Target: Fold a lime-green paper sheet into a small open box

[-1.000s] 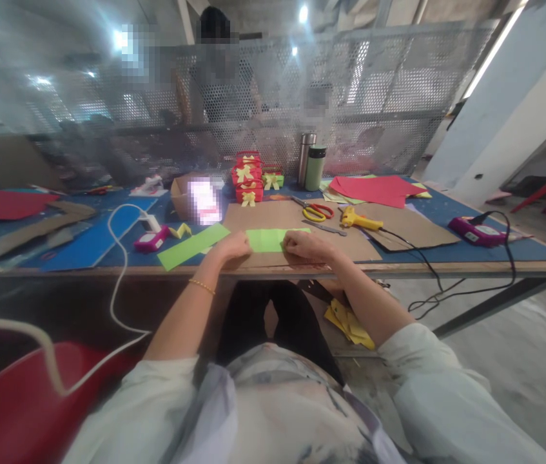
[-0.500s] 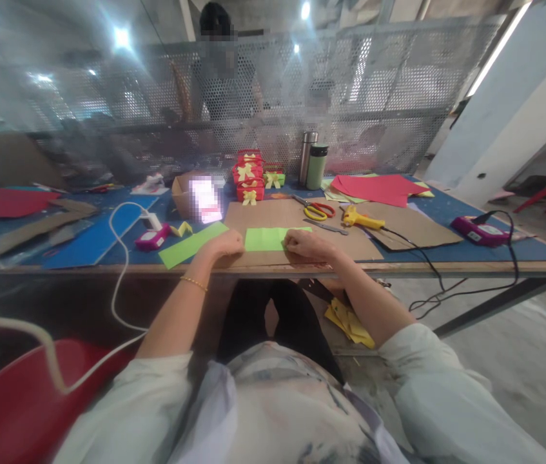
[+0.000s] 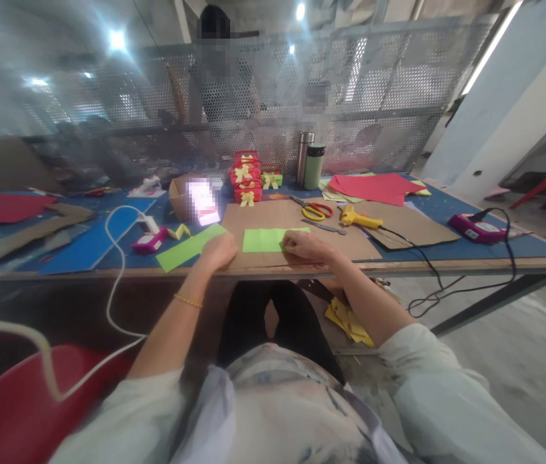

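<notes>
Light-green paper (image 3: 263,240) lies flat, faint creases across it, on the brown cardboard (image 3: 248,216) at the tabletop's (image 3: 476,254) near edge. The right hand (image 3: 307,247) rests over the paper's right end, its fingers curled in; whether they pinch it or merely press, I cannot tell. Well apart from that sheet, the left hand (image 3: 219,250) is beside a longer green strip (image 3: 183,250), fingers bent and partly hidden, so their grip is unclear. Beyond the right hand lie scissors (image 3: 315,210) and a yellow glue gun (image 3: 360,218).

Craft workshop, glue gun (image 3: 360,220), scissors (image 3: 304,204), paper (image 3: 263,241)
</notes>
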{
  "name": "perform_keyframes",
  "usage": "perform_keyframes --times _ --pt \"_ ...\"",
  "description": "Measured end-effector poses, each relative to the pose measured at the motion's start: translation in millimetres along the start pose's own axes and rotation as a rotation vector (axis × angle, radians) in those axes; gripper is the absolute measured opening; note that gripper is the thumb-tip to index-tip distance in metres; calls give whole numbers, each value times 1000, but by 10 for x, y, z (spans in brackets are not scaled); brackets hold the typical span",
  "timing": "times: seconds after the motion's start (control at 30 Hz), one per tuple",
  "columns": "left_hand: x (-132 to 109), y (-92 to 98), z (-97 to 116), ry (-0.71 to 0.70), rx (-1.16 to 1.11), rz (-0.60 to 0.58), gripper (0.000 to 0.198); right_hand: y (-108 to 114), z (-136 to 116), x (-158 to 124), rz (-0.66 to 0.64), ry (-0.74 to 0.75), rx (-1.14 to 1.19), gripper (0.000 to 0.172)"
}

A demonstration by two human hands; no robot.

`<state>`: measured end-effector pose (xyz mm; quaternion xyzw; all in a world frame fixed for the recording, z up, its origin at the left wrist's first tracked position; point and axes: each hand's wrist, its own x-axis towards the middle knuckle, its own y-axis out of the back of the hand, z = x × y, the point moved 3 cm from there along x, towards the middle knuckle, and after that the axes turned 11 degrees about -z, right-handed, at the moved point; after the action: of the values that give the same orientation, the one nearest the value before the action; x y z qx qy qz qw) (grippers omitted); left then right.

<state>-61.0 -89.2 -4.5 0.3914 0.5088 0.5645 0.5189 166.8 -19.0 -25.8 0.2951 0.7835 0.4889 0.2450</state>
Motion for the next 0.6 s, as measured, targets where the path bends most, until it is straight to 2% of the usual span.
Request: perform_keyframes --times 0.07,0.1,0.13,0.2,0.27,0.4,0.6 --pt "-94 -31 116 20 62 232 19 -6 10 3 -4 -11 4 23" --pt "-143 -75 203 -20 85 312 24 -10 15 7 -7 -18 5 23" --pt "-184 -145 299 -98 91 334 28 -12 20 10 -7 -22 4 24" --pt "-253 -325 480 -306 74 283 40 -16 22 16 -4 -24 -7 25" --pt "-300 -517 588 -440 119 161 50 -18 16 17 -5 -24 -24 25" --pt "-336 -696 590 -448 182 95 62 -28 -20 16 -8 -39 -83 23" --pt "-343 -669 597 -420 223 120 60 -39 -68 -3 26 -98 -141 23"
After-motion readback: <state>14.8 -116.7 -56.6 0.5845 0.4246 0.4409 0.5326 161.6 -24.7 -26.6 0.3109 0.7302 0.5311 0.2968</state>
